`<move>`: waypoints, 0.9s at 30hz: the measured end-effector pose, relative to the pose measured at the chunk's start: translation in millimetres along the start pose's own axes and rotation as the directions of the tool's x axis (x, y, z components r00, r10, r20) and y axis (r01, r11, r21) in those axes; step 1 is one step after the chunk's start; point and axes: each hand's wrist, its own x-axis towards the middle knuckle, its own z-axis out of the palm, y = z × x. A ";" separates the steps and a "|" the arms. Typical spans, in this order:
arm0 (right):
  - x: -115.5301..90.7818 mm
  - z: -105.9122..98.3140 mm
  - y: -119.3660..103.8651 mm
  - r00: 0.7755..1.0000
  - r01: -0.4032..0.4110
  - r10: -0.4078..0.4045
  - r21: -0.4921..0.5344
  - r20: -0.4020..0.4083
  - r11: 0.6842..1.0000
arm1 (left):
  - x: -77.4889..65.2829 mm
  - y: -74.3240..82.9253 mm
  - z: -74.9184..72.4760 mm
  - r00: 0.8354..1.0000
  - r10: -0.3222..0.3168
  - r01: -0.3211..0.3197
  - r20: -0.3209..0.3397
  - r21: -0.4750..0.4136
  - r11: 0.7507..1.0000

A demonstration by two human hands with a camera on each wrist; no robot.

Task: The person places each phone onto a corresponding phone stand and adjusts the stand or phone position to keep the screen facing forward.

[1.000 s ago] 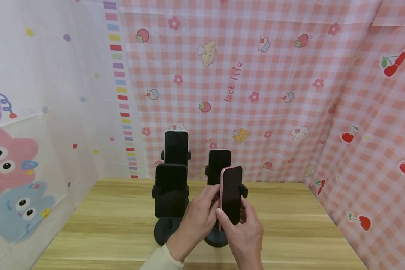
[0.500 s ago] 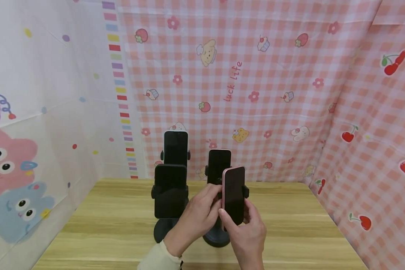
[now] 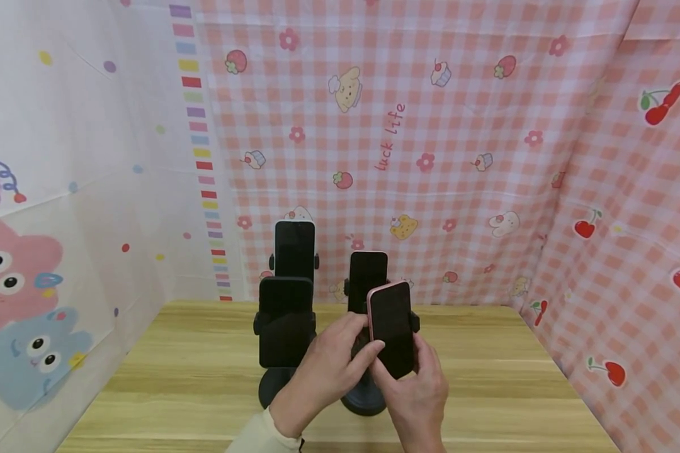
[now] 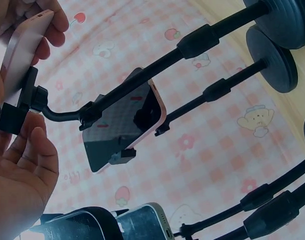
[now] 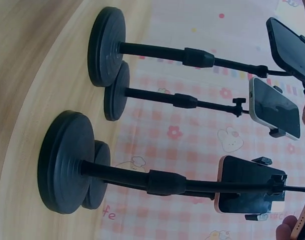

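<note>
A pink-edged phone stands upright at the front right, its dark screen toward me, on a black phone stand with a round base. My right hand grips the phone's lower part, thumb along its lower left and fingers at the right edge and behind. My left hand pinches the stand's clamp at the phone's left edge. The left thumb overlaps the screen's edge in the head view, and the left fingers are curled behind. One clamp arm shows at the phone's right side.
Behind the pink phone, another phone is mounted on a stand. To the left, a dark phone and a white-edged phone sit in stands, one behind the other. The wooden table ends at patterned cloth walls.
The pink phone has turned to face me more squarely, its top tilting slightly left. My left thumb has moved up onto its left edge; the right hand has shifted slightly right.
</note>
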 end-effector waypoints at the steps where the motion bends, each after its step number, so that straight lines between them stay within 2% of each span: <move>1: 0.1 0.5 0.3 1.000 0.007 -0.007 -0.003 -0.005 1.000 | 0.1 -0.3 0.0 1.000 -0.001 0.001 -0.007 -0.004 1.000; 8: 1.2 2.8 0.1 0.999 0.026 -0.027 -0.020 -0.021 0.999 | 1.7 0.8 -0.1 0.997 -0.068 0.066 -0.034 -0.035 0.997; 13: 1.7 4.9 0.0 0.999 0.017 -0.018 -0.028 -0.034 0.999 | 1.7 1.9 2.9 0.993 -0.075 0.073 -0.089 -0.024 0.997; 27: 1.8 13.0 -3.5 0.995 -0.066 0.061 -0.066 -0.074 0.996 | 4.5 6.9 14.0 0.968 -0.139 0.132 -0.210 -0.045 0.990</move>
